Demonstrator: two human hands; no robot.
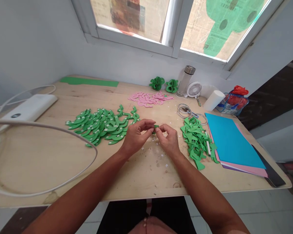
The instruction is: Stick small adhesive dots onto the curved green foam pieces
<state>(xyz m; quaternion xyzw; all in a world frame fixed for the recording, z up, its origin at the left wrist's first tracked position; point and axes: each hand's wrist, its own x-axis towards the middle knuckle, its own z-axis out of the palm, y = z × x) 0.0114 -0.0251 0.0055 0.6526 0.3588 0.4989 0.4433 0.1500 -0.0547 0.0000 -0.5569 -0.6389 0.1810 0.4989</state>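
Over the middle of the table, my left hand (138,136) and my right hand (168,138) meet fingertip to fingertip. Between them they pinch a small green paper piece (156,126), mostly covered by the fingers. Left of my hands spreads a pile of curved green paper cutouts (104,125), many carrying small white squares. To the right lies a heap of green paper scraps (194,139), with a white marker (208,144) resting on it. Tiny white bits are scattered on the wood below my hands.
Pink paper cutouts (148,98) lie farther back, near two green paper balls (157,83). A glass bottle (185,79), a small fan (194,89) and a white roll (214,100) stand behind. Blue sheets (231,138) top a stack at right. A white cable (70,133) loops from the left near a power bank (29,109).
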